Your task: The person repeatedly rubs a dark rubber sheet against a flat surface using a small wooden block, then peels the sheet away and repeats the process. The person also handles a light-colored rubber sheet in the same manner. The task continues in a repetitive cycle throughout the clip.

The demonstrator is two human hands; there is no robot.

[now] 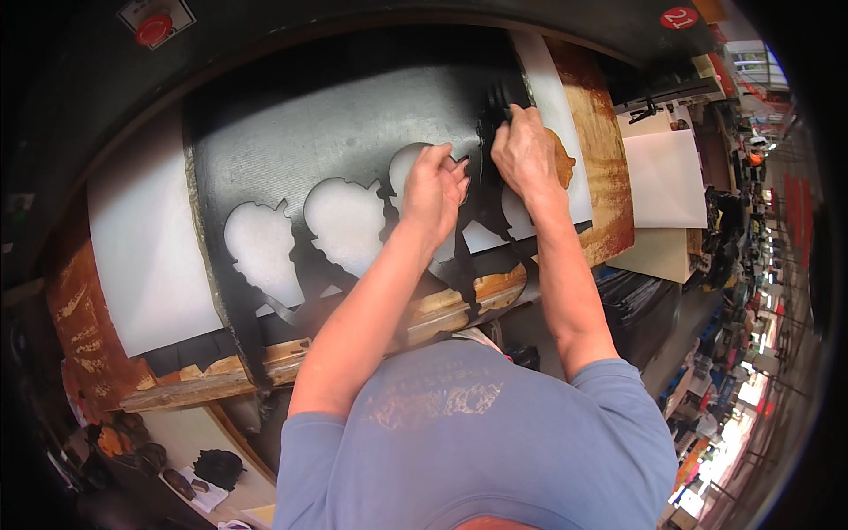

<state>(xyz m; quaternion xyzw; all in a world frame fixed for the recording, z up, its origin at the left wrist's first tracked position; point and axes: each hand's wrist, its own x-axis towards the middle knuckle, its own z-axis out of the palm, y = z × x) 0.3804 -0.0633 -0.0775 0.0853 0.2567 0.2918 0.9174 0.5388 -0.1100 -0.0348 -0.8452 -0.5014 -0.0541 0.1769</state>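
Observation:
A black sheet (353, 115) with several rounded cut-outs along its near edge lies over a white board (146, 238). The board shows through the holes. Above the sheet, beside the third cut-out, is my left hand (433, 190), its fingers loosely curled and the thumb apart from them. My right hand (527, 155) is closed at the sheet's right edge, around a dark thing that is blurred and partly hidden by the fingers. Just right of that hand, an orange-brown rounded shape (564, 161) shows against the white. Narrow black strips (464, 265) hang between the cut-outs toward the near edge.
A worn wooden bed (601, 168) lies under the boards, its near edge (424, 322) chipped. A dark machine beam with a red button (154, 31) spans the far side. White sheets (667, 181) stand at right. A lower shelf (216, 442) holds dark pieces at left.

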